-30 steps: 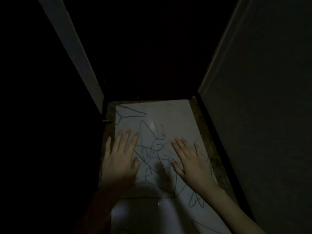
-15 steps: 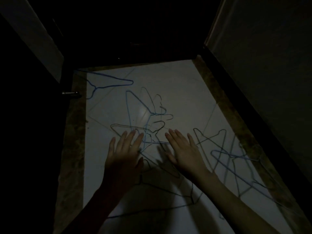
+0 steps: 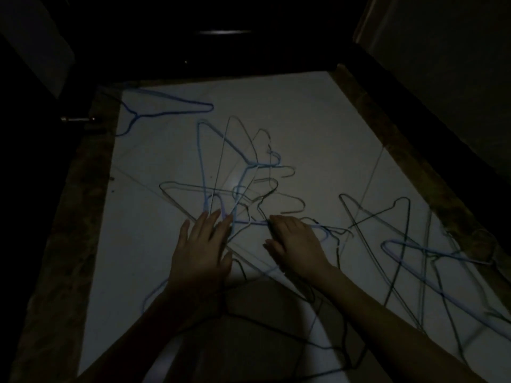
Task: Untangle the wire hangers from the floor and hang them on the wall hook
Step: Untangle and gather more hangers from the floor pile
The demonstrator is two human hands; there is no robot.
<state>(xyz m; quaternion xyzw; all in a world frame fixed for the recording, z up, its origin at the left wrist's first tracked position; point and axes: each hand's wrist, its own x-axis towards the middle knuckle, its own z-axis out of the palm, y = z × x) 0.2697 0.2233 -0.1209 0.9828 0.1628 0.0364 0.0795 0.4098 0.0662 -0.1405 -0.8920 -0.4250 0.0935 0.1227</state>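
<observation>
Several thin wire hangers, blue and dark, lie crossed in a tangle (image 3: 243,175) on the pale tiled floor (image 3: 304,120). One blue hanger (image 3: 166,109) lies apart at the far left. More hangers (image 3: 401,244) overlap to the right. My left hand (image 3: 201,250) rests flat on the tangle's near edge, fingers spread. My right hand (image 3: 298,244) sits beside it with fingers curled down onto a blue wire; in the dim light I cannot tell if it grips. No wall hook is in view.
A brown mottled border strip (image 3: 69,244) runs along the floor's left and right sides. A wall (image 3: 442,64) rises on the right, a dark door (image 3: 221,31) closes the far end, and a small metal stop (image 3: 77,119) sticks out at the left.
The view has tipped down and drawn closer to the floor. Both hands reached forward onto the tangle; the right hand's fingers went from flat to curled over a blue wire.
</observation>
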